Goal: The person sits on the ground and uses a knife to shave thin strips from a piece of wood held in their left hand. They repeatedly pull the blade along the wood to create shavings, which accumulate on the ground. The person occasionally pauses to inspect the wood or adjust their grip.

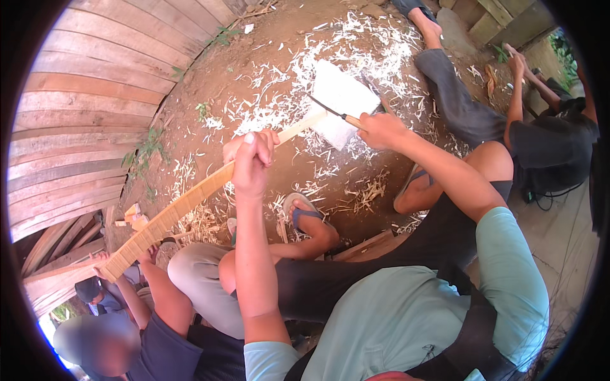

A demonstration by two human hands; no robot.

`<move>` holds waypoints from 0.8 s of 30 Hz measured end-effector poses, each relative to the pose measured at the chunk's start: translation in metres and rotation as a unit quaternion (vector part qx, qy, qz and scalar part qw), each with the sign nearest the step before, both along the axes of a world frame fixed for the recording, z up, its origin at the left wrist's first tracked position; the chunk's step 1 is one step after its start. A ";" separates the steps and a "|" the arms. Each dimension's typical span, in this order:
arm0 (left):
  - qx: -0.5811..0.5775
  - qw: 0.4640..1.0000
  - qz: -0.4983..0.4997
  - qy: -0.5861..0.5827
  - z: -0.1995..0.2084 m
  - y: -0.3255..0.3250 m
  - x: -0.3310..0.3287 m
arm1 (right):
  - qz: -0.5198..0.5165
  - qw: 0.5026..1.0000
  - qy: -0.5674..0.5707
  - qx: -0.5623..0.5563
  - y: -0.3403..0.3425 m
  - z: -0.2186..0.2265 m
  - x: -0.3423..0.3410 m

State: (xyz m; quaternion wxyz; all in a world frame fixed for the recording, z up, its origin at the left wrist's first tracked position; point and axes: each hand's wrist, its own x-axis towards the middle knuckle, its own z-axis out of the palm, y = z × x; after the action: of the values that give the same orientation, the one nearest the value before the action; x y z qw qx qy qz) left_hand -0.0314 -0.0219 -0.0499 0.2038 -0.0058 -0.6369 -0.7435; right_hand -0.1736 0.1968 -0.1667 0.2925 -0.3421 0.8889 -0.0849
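Note:
My left hand (250, 159) is closed around a long pale wooden strip (184, 203), which slants from the lower left up to the middle. Fine crosswise lines mark the strip's wide lower part. In my right hand (381, 131) is a knife, its thin dark blade (326, 106) pointing up and left from a light handle. The blade crosses close over the strip's narrow far end; whether they touch, I cannot tell. Beneath, a white sheet (340, 82) lies on the ground among shavings. A second dark, narrow thing (375, 90) shows just beyond my right hand, its kind unclear.
Curly pale shavings (273, 76) cover much of the brown dirt. A plank wall (95, 108) rises at the left. One person (171, 349) sits close at lower left, hands near the strip's wide end; another (546, 152) sits at the right, a leg stretched across the ground.

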 end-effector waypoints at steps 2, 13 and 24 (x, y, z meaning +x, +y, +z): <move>0.001 1.000 -0.006 -0.001 -0.002 -0.002 0.002 | 0.033 0.998 0.051 -0.009 -0.008 0.026 -0.003; -0.039 0.991 0.010 -0.130 -0.007 0.004 0.001 | 0.028 0.999 0.031 0.019 -0.009 0.020 -0.002; -0.054 0.953 0.165 -0.247 -0.059 -0.007 -0.008 | -0.065 0.996 0.035 0.056 -0.006 0.013 -0.020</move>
State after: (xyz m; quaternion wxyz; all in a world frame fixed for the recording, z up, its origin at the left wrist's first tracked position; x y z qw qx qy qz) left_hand -0.0393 -0.0289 -0.1094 0.1596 0.2722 -0.6985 -0.6423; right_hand -0.1940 0.1910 -0.1540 0.2738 -0.2695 0.9223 -0.0421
